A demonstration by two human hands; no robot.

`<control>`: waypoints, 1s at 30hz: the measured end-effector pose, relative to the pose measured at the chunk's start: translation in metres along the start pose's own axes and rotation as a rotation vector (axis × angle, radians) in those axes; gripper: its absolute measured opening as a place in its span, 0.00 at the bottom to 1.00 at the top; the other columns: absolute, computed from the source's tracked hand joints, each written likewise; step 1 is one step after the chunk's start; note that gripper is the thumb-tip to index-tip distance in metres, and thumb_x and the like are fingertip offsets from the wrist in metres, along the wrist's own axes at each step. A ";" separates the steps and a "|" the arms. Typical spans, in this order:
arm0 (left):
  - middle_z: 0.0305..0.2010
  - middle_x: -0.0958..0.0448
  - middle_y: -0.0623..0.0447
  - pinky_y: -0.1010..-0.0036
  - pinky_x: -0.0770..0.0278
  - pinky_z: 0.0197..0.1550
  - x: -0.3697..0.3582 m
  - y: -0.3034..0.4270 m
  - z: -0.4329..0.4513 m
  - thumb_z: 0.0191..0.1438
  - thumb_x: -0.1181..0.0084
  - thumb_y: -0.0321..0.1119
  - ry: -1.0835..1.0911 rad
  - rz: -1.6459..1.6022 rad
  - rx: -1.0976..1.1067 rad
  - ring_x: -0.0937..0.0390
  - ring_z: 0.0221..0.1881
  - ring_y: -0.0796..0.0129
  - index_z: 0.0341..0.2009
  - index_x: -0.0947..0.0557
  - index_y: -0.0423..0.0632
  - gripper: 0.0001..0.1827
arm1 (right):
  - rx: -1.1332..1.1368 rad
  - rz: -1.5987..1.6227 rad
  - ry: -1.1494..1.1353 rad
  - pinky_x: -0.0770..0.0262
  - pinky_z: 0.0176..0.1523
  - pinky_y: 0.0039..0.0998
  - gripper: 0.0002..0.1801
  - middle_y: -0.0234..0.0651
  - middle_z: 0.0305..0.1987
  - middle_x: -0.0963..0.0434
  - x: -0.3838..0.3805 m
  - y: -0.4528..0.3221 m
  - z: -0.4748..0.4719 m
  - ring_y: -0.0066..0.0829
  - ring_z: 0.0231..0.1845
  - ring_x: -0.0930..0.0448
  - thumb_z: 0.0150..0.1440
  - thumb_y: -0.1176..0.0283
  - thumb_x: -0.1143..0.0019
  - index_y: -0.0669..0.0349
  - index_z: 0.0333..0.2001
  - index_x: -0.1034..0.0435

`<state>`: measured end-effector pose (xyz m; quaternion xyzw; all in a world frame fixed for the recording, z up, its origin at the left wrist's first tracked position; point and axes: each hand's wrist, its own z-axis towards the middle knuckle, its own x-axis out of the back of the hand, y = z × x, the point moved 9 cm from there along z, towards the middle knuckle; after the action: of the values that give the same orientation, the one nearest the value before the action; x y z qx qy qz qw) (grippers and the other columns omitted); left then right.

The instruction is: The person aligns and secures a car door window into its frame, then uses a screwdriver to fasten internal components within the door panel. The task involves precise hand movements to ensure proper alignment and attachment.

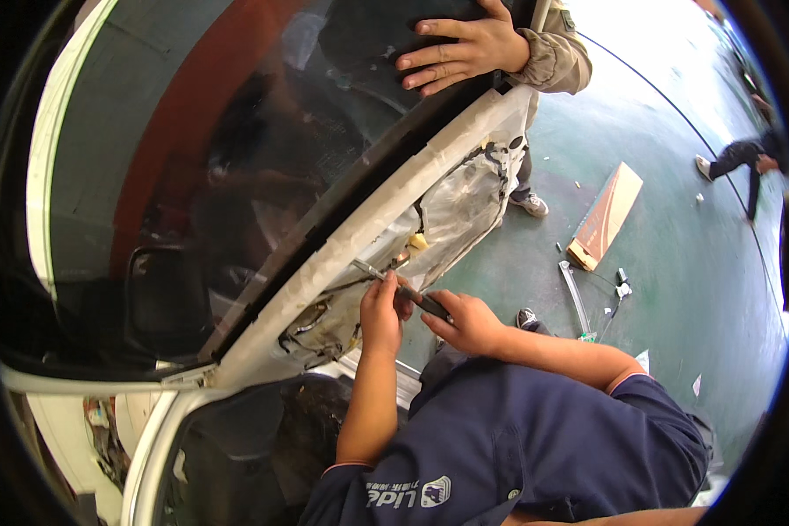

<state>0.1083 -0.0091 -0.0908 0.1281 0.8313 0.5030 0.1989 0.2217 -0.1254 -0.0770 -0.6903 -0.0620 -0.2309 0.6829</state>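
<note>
My right hand [470, 323] grips the dark handle of a slim hand tool [422, 300]. Farther up, my left hand [381, 314] closes around the same tool near its metal shaft. The shaft's tip meets the inner side of a car door [342, 263], just below the window sill; what it engages is too small to tell. With its trim off, the door shows a cloudy plastic liner [460, 204], dark wiring and a yellow piece [419, 241]. Another person's hand [463, 56] lies spread on the dark door glass [329, 118], a tan sleeve at its wrist.
On the green floor [664, 263] lie an open-ended long cardboard box [606, 217], a window regulator [575, 296] with cable and motor, and small scraps. Someone's shoe [531, 204] shows behind the door. Another person's leg [736, 158] is at far right. A door mirror [169, 302] shows through the glass.
</note>
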 end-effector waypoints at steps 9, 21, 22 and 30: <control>0.29 0.19 0.54 0.79 0.32 0.28 0.032 -0.001 0.004 0.74 0.49 0.51 -0.241 0.211 0.058 0.21 0.27 0.73 0.39 0.21 0.48 0.20 | -0.510 1.662 -0.022 0.33 0.35 0.31 0.21 0.27 0.27 0.36 -0.105 -0.012 -0.029 0.23 0.22 0.39 0.72 0.64 0.45 0.54 0.66 0.35; 0.37 0.18 0.51 0.72 0.28 0.46 0.034 -0.003 -0.006 0.77 0.56 0.49 -0.375 0.089 0.041 0.23 0.37 0.71 0.42 0.20 0.43 0.22 | -0.467 0.422 0.257 0.20 0.49 0.39 0.28 0.49 0.46 0.15 -0.074 -0.027 -0.031 0.41 0.44 0.14 0.69 0.57 0.41 0.61 0.66 0.30; 0.38 0.19 0.51 0.72 0.28 0.48 0.032 -0.004 -0.008 0.77 0.55 0.49 -0.348 0.073 0.044 0.23 0.38 0.71 0.43 0.20 0.43 0.22 | -0.444 0.384 0.288 0.19 0.51 0.40 0.28 0.51 0.49 0.15 -0.072 -0.027 -0.032 0.45 0.47 0.13 0.68 0.57 0.40 0.61 0.66 0.30; 0.46 0.18 0.45 0.67 0.26 0.60 0.007 -0.010 -0.034 0.76 0.58 0.56 -0.331 -0.162 0.142 0.21 0.50 0.63 0.53 0.24 0.42 0.26 | -0.361 0.430 0.263 0.21 0.58 0.41 0.25 0.54 0.53 0.17 -0.060 -0.034 -0.026 0.49 0.55 0.16 0.69 0.59 0.41 0.63 0.63 0.29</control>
<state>0.0862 -0.0374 -0.0873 0.1556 0.8283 0.3974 0.3630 0.1488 -0.1343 -0.0711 -0.7619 0.2163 -0.1760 0.5847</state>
